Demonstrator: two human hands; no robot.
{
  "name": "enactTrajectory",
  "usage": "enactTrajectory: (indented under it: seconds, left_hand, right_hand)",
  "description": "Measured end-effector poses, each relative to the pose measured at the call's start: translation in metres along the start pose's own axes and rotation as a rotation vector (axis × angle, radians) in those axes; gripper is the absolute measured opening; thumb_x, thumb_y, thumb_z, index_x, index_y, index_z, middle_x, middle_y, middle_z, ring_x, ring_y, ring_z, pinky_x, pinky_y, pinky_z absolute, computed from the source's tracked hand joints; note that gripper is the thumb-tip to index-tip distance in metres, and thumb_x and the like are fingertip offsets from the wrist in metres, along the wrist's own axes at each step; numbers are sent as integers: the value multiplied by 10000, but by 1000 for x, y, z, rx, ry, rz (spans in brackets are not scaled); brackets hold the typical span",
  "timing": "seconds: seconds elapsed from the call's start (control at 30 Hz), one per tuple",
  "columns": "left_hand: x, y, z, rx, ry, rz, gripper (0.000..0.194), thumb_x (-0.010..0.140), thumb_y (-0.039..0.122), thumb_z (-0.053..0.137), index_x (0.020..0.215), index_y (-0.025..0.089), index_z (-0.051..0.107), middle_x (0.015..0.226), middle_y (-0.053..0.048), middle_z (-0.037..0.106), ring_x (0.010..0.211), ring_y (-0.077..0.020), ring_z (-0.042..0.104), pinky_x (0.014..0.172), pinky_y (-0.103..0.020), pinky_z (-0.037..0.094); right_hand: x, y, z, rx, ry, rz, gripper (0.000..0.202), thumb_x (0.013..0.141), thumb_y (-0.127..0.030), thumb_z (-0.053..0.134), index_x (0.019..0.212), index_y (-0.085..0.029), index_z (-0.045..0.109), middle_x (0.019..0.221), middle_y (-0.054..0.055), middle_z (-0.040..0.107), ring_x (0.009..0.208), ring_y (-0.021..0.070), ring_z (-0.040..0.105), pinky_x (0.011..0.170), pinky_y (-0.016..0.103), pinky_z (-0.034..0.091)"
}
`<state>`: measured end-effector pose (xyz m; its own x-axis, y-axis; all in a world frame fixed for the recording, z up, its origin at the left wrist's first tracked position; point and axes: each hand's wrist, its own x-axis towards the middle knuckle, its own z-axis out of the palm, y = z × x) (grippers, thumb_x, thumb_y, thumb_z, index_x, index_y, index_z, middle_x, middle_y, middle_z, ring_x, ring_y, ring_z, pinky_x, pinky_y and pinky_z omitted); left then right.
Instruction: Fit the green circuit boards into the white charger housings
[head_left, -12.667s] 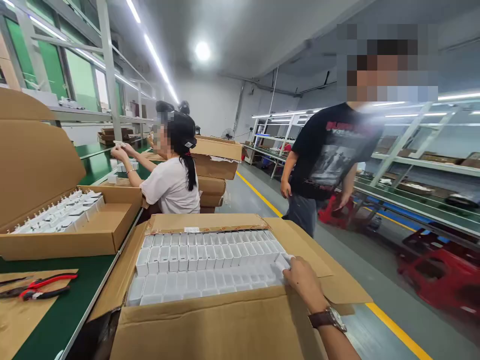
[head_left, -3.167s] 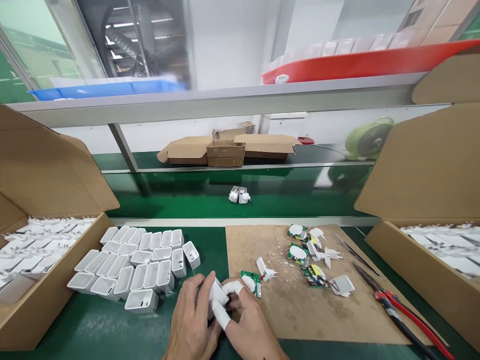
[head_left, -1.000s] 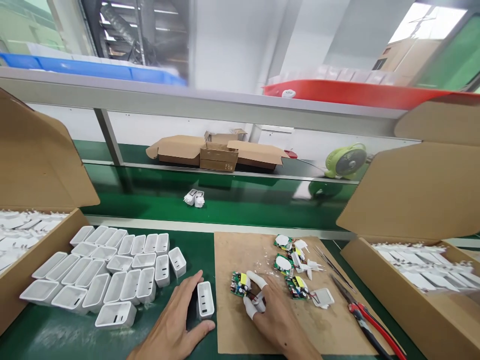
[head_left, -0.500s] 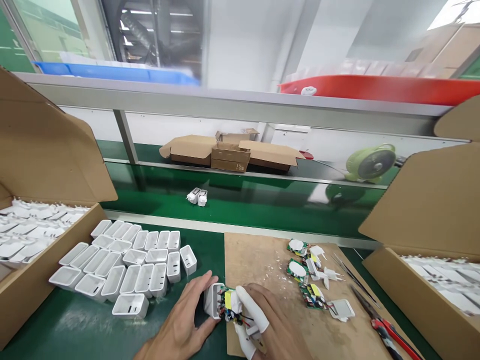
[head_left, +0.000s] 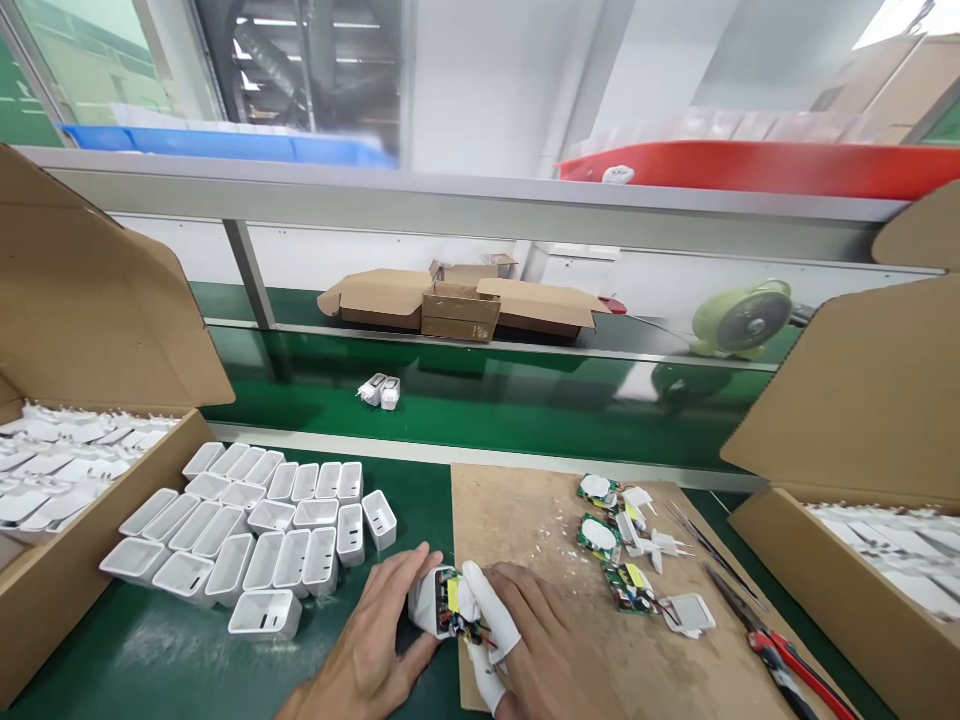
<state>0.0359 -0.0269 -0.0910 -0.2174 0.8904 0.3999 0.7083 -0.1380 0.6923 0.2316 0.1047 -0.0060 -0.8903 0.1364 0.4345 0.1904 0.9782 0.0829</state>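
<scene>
The circuit board [head_left: 453, 598] has just come off the brown mat [head_left: 525, 500] to the open mouth of the white housing [head_left: 424, 603], so the two now look joined; how deep the board sits cannot be told. The left hand [head_left: 367, 630] clasps the white housing over the bench [head_left: 150, 655], while the right hand [head_left: 555, 640] pinches the board with covered fingertips

Our left hand [head_left: 369, 632] is covering part of the white casing [head_left: 424, 603], and our right hand [head_left: 551, 640] is hiding part of the circuit board [head_left: 452, 598]. We are losing both wrists and the pliers' [head_left: 772, 650] handle ends below the bottom edge. The side edges are cropping the left carton [head_left: 124, 545] and right carton [head_left: 847, 590]. We are seeing the red tray's [head_left: 750, 168] contents only as a blur.
</scene>
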Motion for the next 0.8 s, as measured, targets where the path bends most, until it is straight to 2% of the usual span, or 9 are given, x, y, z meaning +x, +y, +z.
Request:
enactTrajectory:
  seconds: [0.13,0.23,0.33,0.5,0.8]
  left_hand:
    - [1,-1,1,8,0,15,838,1025,194,610,1704,367,151,1580,-152,579,1474,-344,549,1182,-566,537]
    - [2,-1,2,9,3,12,838,1018,191,622,1698,365,164,1567,-158,585,1458,-350,564,1178,-573,538]
    - [2,0,2,2,6,4,825,1016,199,631,1687,375,184,1564,-146,593,1459,-343,569,1169,-554,550]
    - [1,0,1,-2,-6,-27,846,1016,210,637,1688,397,158,1581,-113,604,1480,-323,560,1189,-529,537]
    - [0,-2,3,7,33,10,849,1025,236,638,1696,383,139,1559,-113,630,1447,-321,592,1166,-529,555]
  right_hand:
    - [2,1,-1,-14,-36,-6,547,621,-104,548,1133,-98,740,1254,210,734,1146,385,624,974,527,575]
    - [2,1,-2,-7,-53,-15,542,627,-110,555,1136,-114,743,1272,206,729,1168,387,612,988,533,567]
    - [4,0,-2,-20,-20,-10,560,617,-102,547,1138,-97,752,1244,197,745,1158,371,614,993,511,570]
    - [5,-2,-2,-18,34,-1,454,584,-98,545,969,-150,780,1244,170,761,1174,352,610,1028,485,560]
    - [7,-2,1,-48,67,-10,369,640,-103,579,936,-162,792,1224,163,774,1189,330,631,1075,449,545]
